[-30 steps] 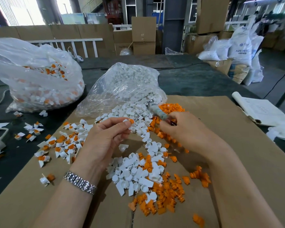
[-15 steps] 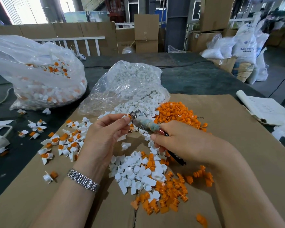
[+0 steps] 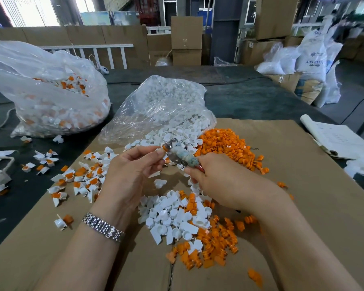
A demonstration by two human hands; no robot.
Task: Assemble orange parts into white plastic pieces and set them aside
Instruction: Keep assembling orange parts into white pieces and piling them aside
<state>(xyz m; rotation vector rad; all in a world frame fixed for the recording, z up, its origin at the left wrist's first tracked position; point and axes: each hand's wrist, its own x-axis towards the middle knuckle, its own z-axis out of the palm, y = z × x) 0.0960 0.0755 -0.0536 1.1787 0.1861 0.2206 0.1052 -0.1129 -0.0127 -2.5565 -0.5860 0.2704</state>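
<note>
My left hand [image 3: 132, 171] pinches a small white piece with an orange part [image 3: 162, 148] at its fingertips. My right hand [image 3: 223, 181] grips a metal tool with a cloth-wrapped handle [image 3: 180, 155], and the tool's tip meets that piece. Loose white pieces [image 3: 172, 215] lie on the cardboard sheet [image 3: 303, 206] below my hands, with loose orange parts [image 3: 206, 246] mixed in. A bigger heap of orange parts [image 3: 225, 143] lies behind my right hand. Assembled white-and-orange pieces [image 3: 80, 179] are spread out to the left.
A clear bag of white pieces [image 3: 162, 106] lies open behind my hands. A larger clear bag of assembled pieces [image 3: 51, 95] sits far left on the dark table [image 3: 250, 97]. An open notebook [image 3: 336, 139] lies at the right edge. Cartons and sacks stand beyond.
My right hand has drawn back from the orange heap and brought the tool's tip up to the piece in my left hand. The left hand has stayed nearly in place.
</note>
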